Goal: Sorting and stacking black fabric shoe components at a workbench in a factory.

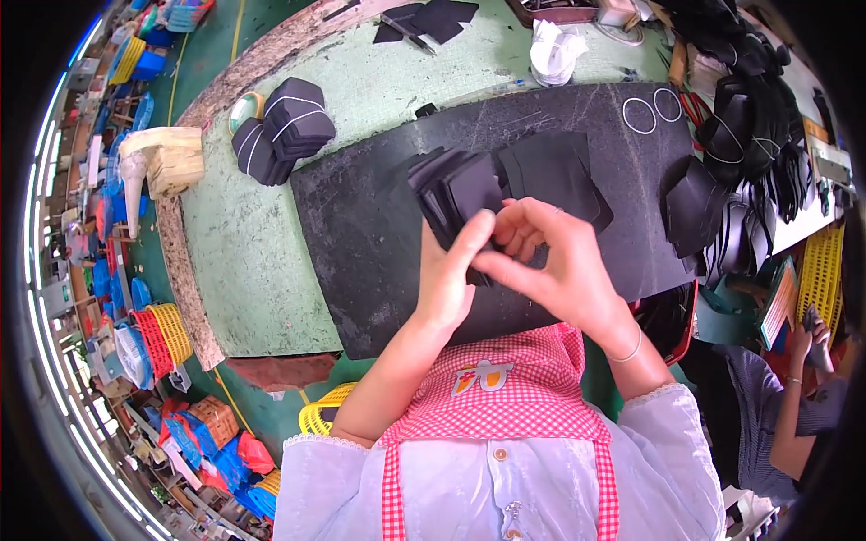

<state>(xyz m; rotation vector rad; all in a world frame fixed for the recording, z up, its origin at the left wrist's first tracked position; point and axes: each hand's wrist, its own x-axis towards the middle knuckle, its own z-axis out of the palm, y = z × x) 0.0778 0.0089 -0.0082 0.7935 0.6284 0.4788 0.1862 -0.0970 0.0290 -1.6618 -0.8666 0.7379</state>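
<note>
My left hand (448, 275) grips a thick stack of black flat pieces (469, 185) from below, its thumb pressed over the near edge. The pieces look like cut sheet material and are fanned slightly apart. My right hand (559, 261) is at the stack's right edge, with fingers curled and thumb against the near corner; its fingertips are partly hidden. Beneath both hands lies a large black mat (370, 261). More flat black pieces (550, 176) rest on the mat just beyond my right hand.
Banded black bundles (299, 117) and a tape roll (245, 110) lie at the left. Two white rings (640, 115) are on the mat's far right. Black bundles (695, 207) crowd the right edge. White crumpled material (557, 52) stands at the back. Another person (789, 406) is at the right.
</note>
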